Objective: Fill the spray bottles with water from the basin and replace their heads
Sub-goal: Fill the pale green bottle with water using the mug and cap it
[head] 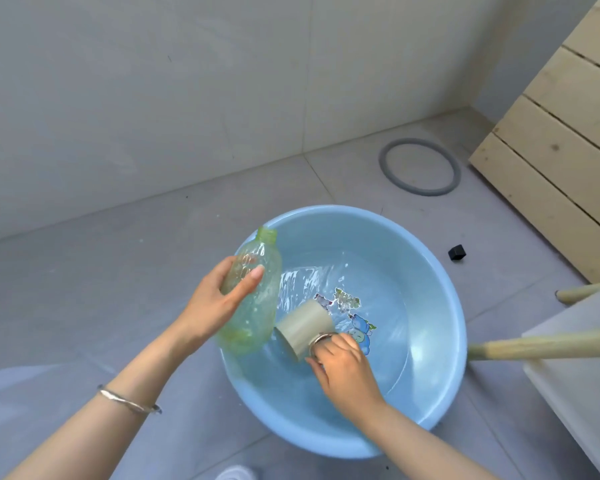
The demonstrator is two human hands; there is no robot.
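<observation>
Bottle [262, 303], one, green, in left grip [219, 299], right grip [343, 368] clutching one cup [302, 327], one basin [430, 271]

Bright, even daylight; glare on the water [302, 282], wide-angle bending, soft blur.

In basin [417, 261], cup [302, 328] (perhaps dipped); bottle [258, 308] at its left; ring [426, 192] behind.

Green bottle [264, 301], cup [302, 328] over basin [425, 259]
</observation>
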